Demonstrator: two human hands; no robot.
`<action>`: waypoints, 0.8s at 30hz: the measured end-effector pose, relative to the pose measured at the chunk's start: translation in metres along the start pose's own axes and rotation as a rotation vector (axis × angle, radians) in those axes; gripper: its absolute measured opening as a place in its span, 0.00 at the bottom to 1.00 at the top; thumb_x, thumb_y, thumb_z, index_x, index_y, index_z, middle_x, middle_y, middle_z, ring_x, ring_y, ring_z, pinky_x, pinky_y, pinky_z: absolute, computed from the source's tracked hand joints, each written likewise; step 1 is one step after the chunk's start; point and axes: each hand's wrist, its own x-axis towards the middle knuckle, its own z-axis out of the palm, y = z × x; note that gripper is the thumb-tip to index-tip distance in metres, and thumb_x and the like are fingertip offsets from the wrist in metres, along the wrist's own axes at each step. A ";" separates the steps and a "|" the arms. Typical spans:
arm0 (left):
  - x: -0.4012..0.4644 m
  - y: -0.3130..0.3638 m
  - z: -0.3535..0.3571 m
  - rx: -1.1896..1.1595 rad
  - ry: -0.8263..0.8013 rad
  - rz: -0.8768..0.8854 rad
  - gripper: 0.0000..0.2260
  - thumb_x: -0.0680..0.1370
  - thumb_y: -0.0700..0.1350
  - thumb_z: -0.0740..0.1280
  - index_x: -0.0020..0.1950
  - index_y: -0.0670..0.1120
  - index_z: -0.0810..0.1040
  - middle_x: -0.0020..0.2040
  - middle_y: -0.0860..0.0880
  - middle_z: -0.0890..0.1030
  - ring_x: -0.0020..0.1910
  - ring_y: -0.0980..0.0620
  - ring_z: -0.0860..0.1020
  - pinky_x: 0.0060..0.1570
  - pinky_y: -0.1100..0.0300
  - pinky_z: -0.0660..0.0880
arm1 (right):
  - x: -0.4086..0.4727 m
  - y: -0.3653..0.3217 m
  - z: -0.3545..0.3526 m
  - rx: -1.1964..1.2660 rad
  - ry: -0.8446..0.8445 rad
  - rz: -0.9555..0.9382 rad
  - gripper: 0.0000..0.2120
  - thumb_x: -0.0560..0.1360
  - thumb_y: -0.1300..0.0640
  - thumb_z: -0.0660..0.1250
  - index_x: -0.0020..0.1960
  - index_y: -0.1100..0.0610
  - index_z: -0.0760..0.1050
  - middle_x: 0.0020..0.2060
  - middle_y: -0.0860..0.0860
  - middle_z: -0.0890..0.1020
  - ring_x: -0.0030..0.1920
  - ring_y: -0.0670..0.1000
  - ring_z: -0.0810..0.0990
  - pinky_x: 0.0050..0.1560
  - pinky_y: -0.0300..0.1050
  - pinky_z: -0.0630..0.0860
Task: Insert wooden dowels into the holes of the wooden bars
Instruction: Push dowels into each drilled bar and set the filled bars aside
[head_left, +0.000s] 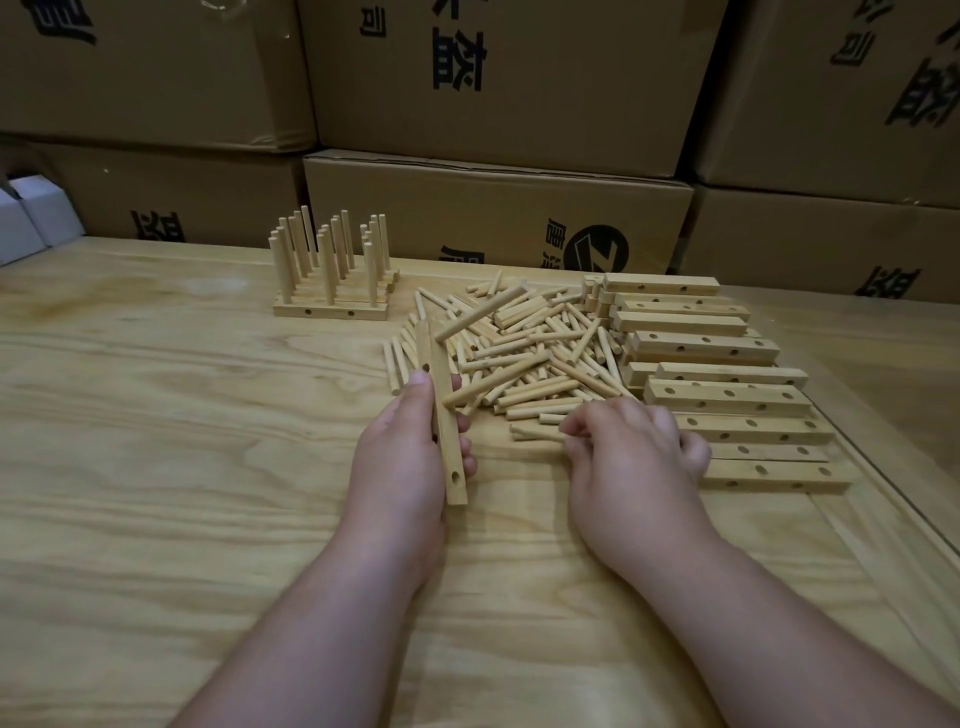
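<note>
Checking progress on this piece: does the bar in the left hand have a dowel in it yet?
No, the bar gripped by the left hand shows only empty holes.

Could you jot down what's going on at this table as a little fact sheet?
Left hand: grips one wooden bar, holes showing
Right hand: fingers pinch a dowel at the pile's near edge
Loose dowels: heaped mid-table
Empty bars: stacked right of the heap
Finished bars: far left, dowels upright
Behind: cardboard boxes
</note>
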 end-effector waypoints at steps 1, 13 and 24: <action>0.000 0.000 0.000 -0.005 0.004 0.001 0.17 0.84 0.53 0.62 0.49 0.46 0.86 0.29 0.51 0.77 0.24 0.56 0.72 0.24 0.62 0.71 | 0.000 -0.001 -0.002 0.053 0.023 -0.041 0.05 0.81 0.51 0.60 0.53 0.40 0.71 0.51 0.37 0.73 0.59 0.45 0.67 0.55 0.45 0.51; 0.001 0.005 -0.003 -0.062 0.035 -0.040 0.16 0.83 0.58 0.62 0.47 0.54 0.86 0.33 0.53 0.77 0.28 0.56 0.72 0.28 0.61 0.69 | -0.011 -0.009 -0.008 0.457 -0.048 -0.460 0.07 0.76 0.55 0.66 0.52 0.47 0.79 0.45 0.38 0.79 0.52 0.44 0.75 0.60 0.50 0.65; -0.001 0.006 -0.002 -0.072 0.018 -0.008 0.14 0.83 0.57 0.62 0.51 0.52 0.84 0.33 0.53 0.76 0.29 0.57 0.72 0.27 0.62 0.70 | -0.008 -0.008 -0.009 0.494 -0.021 -0.513 0.07 0.76 0.59 0.69 0.52 0.50 0.82 0.46 0.42 0.79 0.53 0.48 0.77 0.57 0.56 0.72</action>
